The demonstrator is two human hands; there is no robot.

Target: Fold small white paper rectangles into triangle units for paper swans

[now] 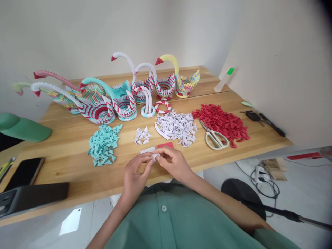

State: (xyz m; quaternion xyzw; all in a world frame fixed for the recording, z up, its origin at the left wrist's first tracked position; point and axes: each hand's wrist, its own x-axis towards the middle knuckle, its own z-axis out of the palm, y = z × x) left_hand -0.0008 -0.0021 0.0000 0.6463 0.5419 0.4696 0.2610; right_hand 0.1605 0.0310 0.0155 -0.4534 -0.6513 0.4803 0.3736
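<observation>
White paper piece point(155, 156), small and folded, is held over the near part of the table point(61, 148). The left hand point(136, 173) grips it from 8 o'clock, thumb and forefinger drawn in to its edge; the right hand point(176, 164) pinches it from 4 o'clock, fingertips likewise pressed down on it with barely a gap. The fingers partly hide its folds.

Counted from the hands, a white slip point(147, 150) lies just beyond between 10 and 11 o'clock, and a red slip point(167, 145) at 1 o'clock; whether the right fingers touch it, I cannot tell. A small white group point(142, 135) sits farther out at 11 o'clock, a large white heap point(178, 127) at 1 o'clock, a teal heap point(103, 145) between 9 and 10 o'clock. At 2 o'clock is a red heap point(224, 122), with scissors point(212, 135) against its near side. A red-and-white ring point(169, 107) rests at 12 o'clock. Paper swans point(124, 105) stand toward the back, from 10 to 1 o'clock. A phone point(25, 173) lies at 9 o'clock.
</observation>
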